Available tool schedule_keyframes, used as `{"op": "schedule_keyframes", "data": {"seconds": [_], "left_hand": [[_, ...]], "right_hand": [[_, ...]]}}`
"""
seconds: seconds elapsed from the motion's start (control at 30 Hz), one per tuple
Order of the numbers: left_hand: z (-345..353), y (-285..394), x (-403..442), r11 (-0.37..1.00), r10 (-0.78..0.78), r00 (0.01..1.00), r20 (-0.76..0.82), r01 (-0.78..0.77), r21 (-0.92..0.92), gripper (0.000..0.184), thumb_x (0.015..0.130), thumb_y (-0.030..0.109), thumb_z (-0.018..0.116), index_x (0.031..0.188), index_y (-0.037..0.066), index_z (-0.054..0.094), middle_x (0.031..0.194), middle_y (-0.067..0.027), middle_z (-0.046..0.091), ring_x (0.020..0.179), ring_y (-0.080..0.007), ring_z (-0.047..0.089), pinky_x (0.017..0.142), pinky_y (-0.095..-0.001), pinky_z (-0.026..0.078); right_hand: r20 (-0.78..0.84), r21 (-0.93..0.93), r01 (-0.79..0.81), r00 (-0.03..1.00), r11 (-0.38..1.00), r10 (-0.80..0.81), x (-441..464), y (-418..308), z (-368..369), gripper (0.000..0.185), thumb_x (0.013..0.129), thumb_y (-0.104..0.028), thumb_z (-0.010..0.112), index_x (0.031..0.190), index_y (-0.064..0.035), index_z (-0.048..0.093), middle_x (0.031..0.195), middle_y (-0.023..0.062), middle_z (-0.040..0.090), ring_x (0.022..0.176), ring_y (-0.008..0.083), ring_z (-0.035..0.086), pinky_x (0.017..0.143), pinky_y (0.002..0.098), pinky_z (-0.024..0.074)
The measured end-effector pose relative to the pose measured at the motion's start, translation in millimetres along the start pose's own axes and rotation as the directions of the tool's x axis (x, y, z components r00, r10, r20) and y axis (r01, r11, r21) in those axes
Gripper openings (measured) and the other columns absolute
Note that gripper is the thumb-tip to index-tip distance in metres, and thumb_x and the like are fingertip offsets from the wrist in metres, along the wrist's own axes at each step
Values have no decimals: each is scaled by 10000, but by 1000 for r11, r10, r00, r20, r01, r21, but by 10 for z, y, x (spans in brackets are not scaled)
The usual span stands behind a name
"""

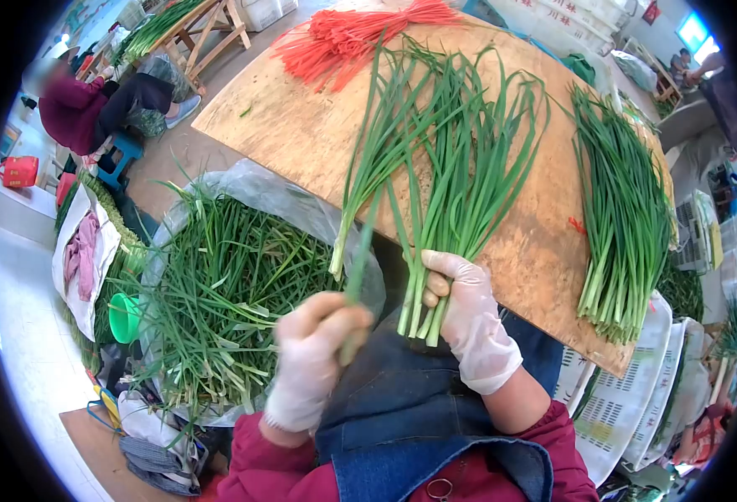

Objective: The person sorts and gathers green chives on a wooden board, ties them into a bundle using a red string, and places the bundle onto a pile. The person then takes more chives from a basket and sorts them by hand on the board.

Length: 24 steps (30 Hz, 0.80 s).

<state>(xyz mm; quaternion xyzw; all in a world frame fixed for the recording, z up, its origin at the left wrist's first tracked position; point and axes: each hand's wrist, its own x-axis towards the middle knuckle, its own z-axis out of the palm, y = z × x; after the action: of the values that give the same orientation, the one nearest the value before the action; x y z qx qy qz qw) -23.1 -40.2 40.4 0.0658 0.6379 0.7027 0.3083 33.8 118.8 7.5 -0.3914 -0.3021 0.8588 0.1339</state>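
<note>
My right hand [473, 314], in a pale translucent glove, grips the lower stems of a bunch of long green leafy stalks [460, 184]; their tops lie on the wooden table [276, 125]. My left hand [314, 351], also gloved and blurred, is closed round a stalk [362, 259] that points up. A smaller loose group of stalks [368, 159] rests on the table, its stem ends past the edge. Red ties [343, 42] lie in a pile at the far side. A large neat bundle of stalks [624, 217] lies at the right edge.
A plastic-lined container [251, 188] heaped with loose green leaves [226, 276] stands at the left, beside a green cup [124, 318]. White crates [624, 410] are stacked at the lower right. A seated person [76, 105] works at the upper left; another person is at the far right.
</note>
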Motion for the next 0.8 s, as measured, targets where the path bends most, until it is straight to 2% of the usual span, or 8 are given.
{"op": "schedule_keyframes", "data": {"seconds": [0.13,0.23,0.3,0.37,0.5,0.57,0.67,0.8], "left_hand": [[-765,-133,-100,907,419,880,-225,-418,57,153,892,161,526,820,30,559,583,-10,496,410,-61,397,350,-193,312],[-1335,-251,-47,940,273,740,-615,-70,333,132,859,128,558,815,14,609,637,-35,571,519,-110,519,475,-230,417],[-1537,-422,48,273,667,669,-328,190,943,139,833,109,574,886,-15,609,782,-101,597,717,-227,574,646,-330,465],[-1392,-512,94,17,731,672,-120,157,987,168,804,78,594,943,-17,598,922,-146,581,882,-310,546,776,-392,445],[-463,-239,58,589,545,836,-53,-338,734,131,816,42,598,934,-9,619,861,-95,593,825,-181,561,745,-290,448],[-293,-253,128,752,416,900,-128,-262,604,155,826,46,586,967,-12,615,877,-96,597,802,-153,560,726,-274,450],[-276,-243,416,669,518,831,-203,-246,702,233,868,138,549,1017,-37,586,883,-108,610,764,-177,586,701,-285,459],[-308,-271,614,990,-132,990,51,130,49,285,897,193,500,1012,-58,573,762,-96,600,618,-146,567,571,-251,450]], "right_hand": [[193,167,-114,978,979,81,32,-71,-156,169,771,-74,617,867,64,631,506,15,469,463,134,439,469,270,388],[82,116,-127,990,985,118,-28,-116,-146,183,763,-84,621,879,56,632,584,43,557,504,156,497,504,285,437],[58,115,-134,990,984,128,-55,-127,-135,218,768,-81,614,960,23,595,791,106,640,596,190,603,580,318,526],[70,131,-174,984,976,166,-80,-136,-136,246,772,-79,609,994,26,589,865,134,653,656,210,631,608,332,536],[120,143,-177,980,974,161,-92,-102,-166,296,779,-79,598,1048,41,574,924,149,644,712,234,632,652,365,545],[92,170,-162,985,972,148,-148,-117,-97,299,789,-87,586,1053,52,570,914,147,645,707,247,624,649,380,543],[131,136,-215,972,967,197,-187,-147,-138,316,802,-76,559,1084,67,544,942,168,636,727,253,628,670,368,551],[128,172,-225,970,959,205,-188,-150,-118,282,811,-55,536,1065,68,542,943,178,629,707,226,620,589,319,521]]}}
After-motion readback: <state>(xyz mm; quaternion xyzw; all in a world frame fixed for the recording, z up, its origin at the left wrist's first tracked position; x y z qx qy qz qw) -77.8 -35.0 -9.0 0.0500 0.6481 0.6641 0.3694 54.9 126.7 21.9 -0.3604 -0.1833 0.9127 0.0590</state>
